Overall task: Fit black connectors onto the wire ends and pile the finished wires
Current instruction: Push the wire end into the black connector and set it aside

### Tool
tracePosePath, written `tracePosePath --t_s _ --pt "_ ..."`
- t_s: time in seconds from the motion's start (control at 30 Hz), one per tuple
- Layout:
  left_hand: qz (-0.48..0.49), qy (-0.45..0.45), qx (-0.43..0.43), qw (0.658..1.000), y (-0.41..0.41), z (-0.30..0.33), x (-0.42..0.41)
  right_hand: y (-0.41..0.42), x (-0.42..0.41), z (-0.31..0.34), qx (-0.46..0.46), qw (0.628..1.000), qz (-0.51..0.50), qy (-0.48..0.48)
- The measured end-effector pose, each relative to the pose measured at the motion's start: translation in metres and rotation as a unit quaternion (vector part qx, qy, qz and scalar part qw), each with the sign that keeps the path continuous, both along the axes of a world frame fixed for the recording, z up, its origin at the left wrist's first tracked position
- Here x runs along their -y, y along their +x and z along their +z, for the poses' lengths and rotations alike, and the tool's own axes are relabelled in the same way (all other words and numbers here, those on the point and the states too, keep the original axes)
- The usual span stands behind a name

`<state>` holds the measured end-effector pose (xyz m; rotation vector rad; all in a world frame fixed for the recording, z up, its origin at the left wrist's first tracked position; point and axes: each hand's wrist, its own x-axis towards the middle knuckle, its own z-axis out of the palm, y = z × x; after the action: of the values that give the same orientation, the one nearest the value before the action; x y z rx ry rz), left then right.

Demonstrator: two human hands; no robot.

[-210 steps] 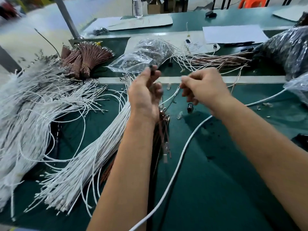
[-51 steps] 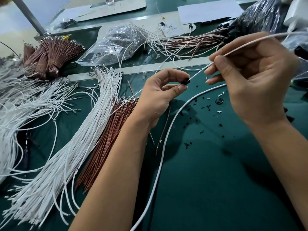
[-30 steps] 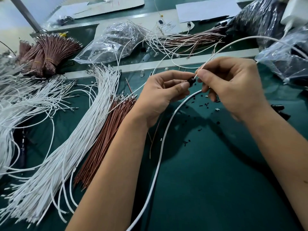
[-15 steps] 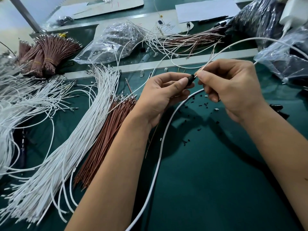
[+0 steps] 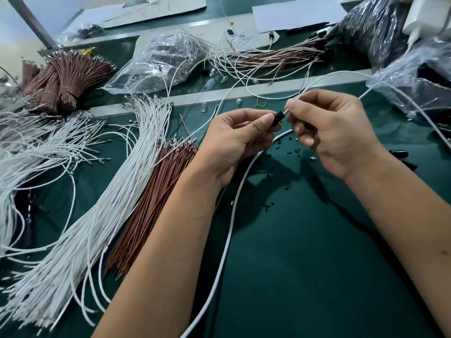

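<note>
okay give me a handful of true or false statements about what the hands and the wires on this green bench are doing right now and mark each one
1. The left hand pinches a black connector. True.
2. The right hand is empty and flat on the bench. False: it pinches a thin white wire at the connector, above the bench.
3. A bundle of brown wires lies beside the long bundle of white wires. True.
4. The clear plastic bag sits under the left forearm. False: it lies at the far side, beyond the hands.
5. Small black bits are scattered on the green mat below the hands. True.
</note>
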<state>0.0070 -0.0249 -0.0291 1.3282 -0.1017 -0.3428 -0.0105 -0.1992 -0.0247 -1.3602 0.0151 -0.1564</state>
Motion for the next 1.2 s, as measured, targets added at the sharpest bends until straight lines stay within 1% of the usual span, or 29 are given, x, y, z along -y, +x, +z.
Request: tracePosePath --t_s 0.13,0.2,0.33,0.47,0.8,0.93,1.2 --pt "0.007 -0.018 -0.010 1.000 -0.001 0.001 0.001 0.000 0.001 0.002 -0.020 0.996 0.042 0.081" --pt "0.002 -0.026 -0.012 1.000 -0.002 0.001 0.002 0.000 0.001 0.001 -0.016 0.994 0.048 0.096" --pt "0.007 -0.044 -0.023 0.999 -0.003 0.001 0.003 0.000 -0.003 -0.002 -0.005 0.996 0.023 0.084" --pt "0.026 -0.035 -0.026 0.999 -0.001 0.001 0.002 -0.001 -0.007 -0.004 -0.001 0.997 0.006 0.071" --pt "-0.002 -0.058 -0.025 0.998 -0.004 0.001 0.007 -0.005 -0.010 0.003 -0.020 0.993 -0.003 0.119" --pt "-0.003 -0.061 -0.026 0.998 -0.004 0.001 0.006 -0.004 -0.003 0.006 -0.012 0.988 -0.026 0.152" --pt "-0.003 -0.065 -0.030 0.997 -0.005 0.003 0.005 -0.004 -0.004 0.006 0.007 0.993 -0.036 0.108"
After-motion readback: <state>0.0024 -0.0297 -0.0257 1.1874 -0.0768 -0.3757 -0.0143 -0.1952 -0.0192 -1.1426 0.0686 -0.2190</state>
